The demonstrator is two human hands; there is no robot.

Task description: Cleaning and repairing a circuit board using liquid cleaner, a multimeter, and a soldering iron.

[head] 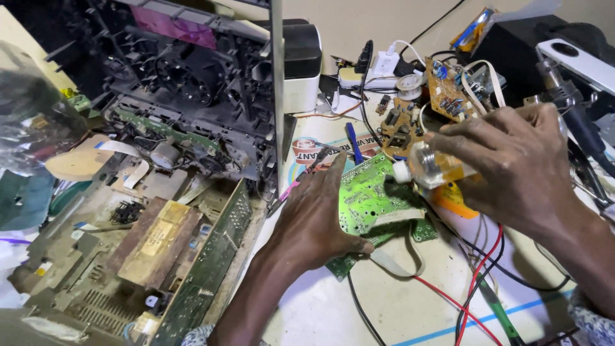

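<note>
My left hand (317, 214) lies flat on the near left part of a green circuit board (371, 195), fingers together, pinning it to the table. My right hand (512, 163) holds a small clear plastic bottle (426, 168) tipped on its side, its white nozzle (401, 172) pointing left just above the board. A white ribbon cable (397, 259) loops out from under the board toward me.
An opened dusty electronics chassis (173, 160) fills the left. Brown circuit boards (448, 90), a solder spool (409, 84), a white box (301, 64) and a power strip (378, 70) lie behind. Red and black wires (477, 282) trail at the front right; a soldering tool (570, 102) sits far right.
</note>
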